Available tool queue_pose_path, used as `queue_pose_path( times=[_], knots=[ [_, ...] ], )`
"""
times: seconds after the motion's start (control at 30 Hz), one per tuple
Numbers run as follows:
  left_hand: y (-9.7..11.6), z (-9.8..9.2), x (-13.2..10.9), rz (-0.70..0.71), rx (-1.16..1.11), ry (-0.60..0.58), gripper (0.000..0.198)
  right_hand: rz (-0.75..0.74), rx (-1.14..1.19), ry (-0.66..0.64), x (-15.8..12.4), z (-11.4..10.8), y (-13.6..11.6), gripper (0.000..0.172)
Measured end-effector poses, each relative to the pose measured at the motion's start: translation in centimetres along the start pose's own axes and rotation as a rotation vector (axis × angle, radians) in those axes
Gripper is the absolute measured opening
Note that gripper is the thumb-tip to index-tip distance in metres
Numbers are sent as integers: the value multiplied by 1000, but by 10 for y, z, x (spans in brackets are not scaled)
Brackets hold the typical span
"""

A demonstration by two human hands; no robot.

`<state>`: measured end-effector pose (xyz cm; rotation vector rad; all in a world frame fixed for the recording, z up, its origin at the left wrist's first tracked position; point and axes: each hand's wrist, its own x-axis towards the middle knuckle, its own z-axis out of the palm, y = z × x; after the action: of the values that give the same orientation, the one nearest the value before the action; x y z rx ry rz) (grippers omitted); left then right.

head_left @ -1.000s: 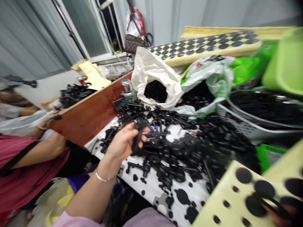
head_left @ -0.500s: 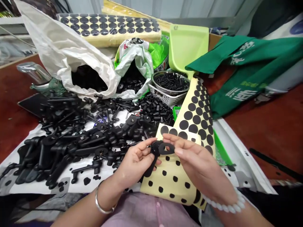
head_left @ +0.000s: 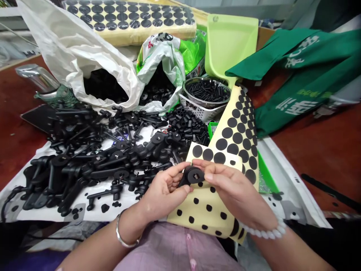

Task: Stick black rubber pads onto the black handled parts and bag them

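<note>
My left hand (head_left: 165,190) is closed round a black plastic lever part (head_left: 189,177), held just above my lap. My right hand (head_left: 234,190) pinches a black round ring pad (head_left: 195,175) against the round head of that part. Both hands hover over a yellow backing sheet (head_left: 210,203) dotted with small black pads, which rises toward a strip with large black discs (head_left: 235,131). Left of my hands lies a heap of black lever parts (head_left: 93,158) on a white printed sheet.
A white bag (head_left: 81,64) and a green-white bag (head_left: 163,60) hold black parts. A steel bowl of screws (head_left: 207,90) sits in a white basket, beside a green scoop (head_left: 229,41). Green cloth (head_left: 304,71) lies right; another disc sheet (head_left: 126,20) lies behind.
The view swung from the left side of the table to my lap. My left hand brought the black part in, my right hand joined it, and the ring pad now sits closer on the head.
</note>
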<state>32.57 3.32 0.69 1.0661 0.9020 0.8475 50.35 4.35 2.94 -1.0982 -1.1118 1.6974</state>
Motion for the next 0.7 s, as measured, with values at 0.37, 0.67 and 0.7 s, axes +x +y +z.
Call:
queue_pose_path(
  times=[0.37, 0.67, 0.7],
  knots=[
    [-4, -1, -1, 69, 39, -61, 48, 17, -29, -19, 0, -3, 4, 19],
    [-5, 1, -2, 80, 44, -62, 43, -11, -64, -52, -2, -7, 8, 15],
    [-6, 2, -2, 78, 47, -55, 42, -10, -67, -54, -2, -8, 9, 15]
  ],
)
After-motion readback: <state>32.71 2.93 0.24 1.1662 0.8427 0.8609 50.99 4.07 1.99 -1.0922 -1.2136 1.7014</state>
